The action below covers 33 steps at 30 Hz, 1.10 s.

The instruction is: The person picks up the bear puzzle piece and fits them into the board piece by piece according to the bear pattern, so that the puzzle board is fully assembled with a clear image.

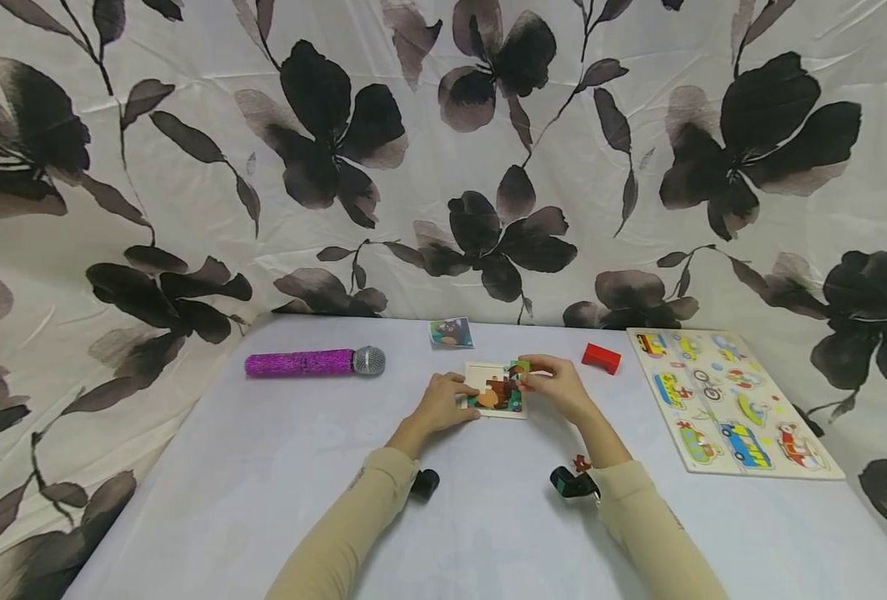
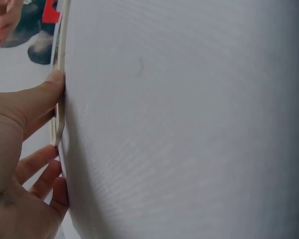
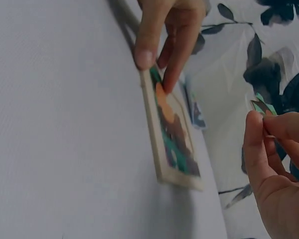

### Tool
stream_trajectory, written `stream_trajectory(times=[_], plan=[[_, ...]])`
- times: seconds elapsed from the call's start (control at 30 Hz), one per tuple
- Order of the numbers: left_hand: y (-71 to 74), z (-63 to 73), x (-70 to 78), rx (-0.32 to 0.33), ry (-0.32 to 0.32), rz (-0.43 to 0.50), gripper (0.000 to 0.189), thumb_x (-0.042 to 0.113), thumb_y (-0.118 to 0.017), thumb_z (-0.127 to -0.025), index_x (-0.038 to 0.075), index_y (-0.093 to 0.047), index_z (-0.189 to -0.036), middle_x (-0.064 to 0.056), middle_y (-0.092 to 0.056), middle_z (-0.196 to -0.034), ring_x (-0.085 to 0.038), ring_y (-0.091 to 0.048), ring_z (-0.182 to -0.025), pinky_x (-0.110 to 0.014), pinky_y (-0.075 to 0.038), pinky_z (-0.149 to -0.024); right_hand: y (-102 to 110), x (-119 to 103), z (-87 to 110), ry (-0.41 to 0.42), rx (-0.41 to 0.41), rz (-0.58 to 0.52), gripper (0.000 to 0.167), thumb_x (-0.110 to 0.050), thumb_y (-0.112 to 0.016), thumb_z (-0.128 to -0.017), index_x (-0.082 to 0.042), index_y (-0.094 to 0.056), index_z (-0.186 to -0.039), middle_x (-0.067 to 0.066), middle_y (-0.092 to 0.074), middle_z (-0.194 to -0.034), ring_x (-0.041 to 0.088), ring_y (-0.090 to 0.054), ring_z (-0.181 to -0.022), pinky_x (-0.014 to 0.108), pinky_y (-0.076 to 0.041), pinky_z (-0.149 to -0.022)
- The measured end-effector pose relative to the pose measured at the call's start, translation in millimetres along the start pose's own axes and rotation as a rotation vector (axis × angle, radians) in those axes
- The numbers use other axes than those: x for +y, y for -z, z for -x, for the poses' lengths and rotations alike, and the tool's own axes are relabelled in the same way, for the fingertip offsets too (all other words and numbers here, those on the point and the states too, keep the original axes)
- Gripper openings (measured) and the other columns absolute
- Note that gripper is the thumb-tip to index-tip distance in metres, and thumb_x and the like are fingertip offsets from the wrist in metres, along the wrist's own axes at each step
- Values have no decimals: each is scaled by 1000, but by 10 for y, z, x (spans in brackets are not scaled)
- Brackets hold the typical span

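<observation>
1. Flowered cloth (image 1: pixel 638 250) hangs behind the white table (image 1: pixel 263 483), where we see the tray (image 1: pixel 483 372) between two hands, with the card (image 1: pixel 451 332) just beyond it.
2. We see the left hand (image 1: pixel 441 403) gripping the tray's left side: its thumb is at the near edge, and a finger reaches over onto the picture (image 1: pixel 493 395).
3. We see the right hand (image 1: pixel 558 387) pinching one small piece (image 3: pixel 263 105) between thumb and fingertips, closed as far as the piece allows.
4. What matters most to us is how the piece lies from the tray. From the head it shows at the far right corner; from the right wrist we see it raised, with a gap between it and the tray.
5. We read the bare patch along the tray's far side as lying left of the pinch and lower. Of the two hands, the right is nearer the far right corner, the left nearer the near left one.
6. We find the tray nearly square, so no long axis stands out; the piece's own axis we cannot tell, being too small and partly covered.
</observation>
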<state>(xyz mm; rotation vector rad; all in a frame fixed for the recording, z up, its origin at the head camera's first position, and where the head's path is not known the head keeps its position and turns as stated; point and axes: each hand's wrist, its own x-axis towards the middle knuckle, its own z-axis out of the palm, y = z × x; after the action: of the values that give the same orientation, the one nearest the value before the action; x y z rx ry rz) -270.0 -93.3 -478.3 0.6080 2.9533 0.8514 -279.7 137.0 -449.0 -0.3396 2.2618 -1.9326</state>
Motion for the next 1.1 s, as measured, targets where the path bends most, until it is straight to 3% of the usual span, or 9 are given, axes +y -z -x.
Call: stream_trajectory(times=[0.17,0.33,0.57,0.77,0.93,1.0,1.03,1.1], plan=[[7,3,4,-14,4,-6,39,27,-75,-80,8,-70,-113,-21,-55,-126,-38,-45,-116,-46,-38,-98,-106,-54,-87,12,3,-35,40,-1,-55,-91,12,-50,-128,29,-52,-120,8,-62,-80,22,-54,-76],[12,9,12,-8,3,-14,38,28,-76,-80,8,-70,-113,-21,-55,-126,-38,-46,-115,-47,-39,-98,-182,-105,-153,4,44,-97,33,-2,-53,-94,13,-52,-124,23,-56,-110,8,-65,-74,23,-55,-73],[0,8,-6,6,-11,-17,39,28,-75,-80,9,-70,-113,-20,-55,-126,-38,-46,-115,-47,-39,-98,-219,-96,-216,23,118,-63,32,-4,-59,-90,12,-57,-118,14,-61,-99,11,-63,-77,40,-54,-80],[-16,1,-7,-2,-3,-23,39,29,-75,-80,9,-70,-113,-20,-55,-126,-38,-46,-115,-47,-38,-98,-239,-15,-283,0,141,-67,34,3,-58,-89,16,-53,-121,14,-59,-96,11,-61,-73,33,-56,-74],[-15,3,-2,-7,-3,-20,39,28,-75,-80,9,-70,-113,-21,-55,-126,-38,-46,-114,-47,-39,-98,-297,94,-388,-64,155,-122,36,8,-55,-89,19,-47,-122,25,-58,-101,20,-67,-73,38,-55,-75],[-9,3,-1,-3,-10,-25,39,29,-75,-80,9,-70,-113,-21,-55,-125,-38,-46,-114,-47,-39,-97,-312,176,-456,-52,166,-78,36,6,-59,-86,16,-50,-120,28,-61,-100,25,-68,-74,41,-56,-74],[-5,4,-1,-1,-15,-30,38,29,-75,-80,9,-70,-113,-21,-55,-125,-38,-47,-113,-47,-39,-96,-292,312,-542,11,151,-66,33,1,-63,-85,12,-56,-116,24,-65,-96,23,-68,-72,37,-57,-71],[0,5,2,-1,-18,-32,38,28,-75,-80,9,-70,-113,-21,-55,-125,-39,-47,-113,-48,-39,-96,-305,390,-613,39,150,18,30,-4,-68,-82,7,-63,-109,21,-68,-91,23,-68,-74,36,-56,-70]])
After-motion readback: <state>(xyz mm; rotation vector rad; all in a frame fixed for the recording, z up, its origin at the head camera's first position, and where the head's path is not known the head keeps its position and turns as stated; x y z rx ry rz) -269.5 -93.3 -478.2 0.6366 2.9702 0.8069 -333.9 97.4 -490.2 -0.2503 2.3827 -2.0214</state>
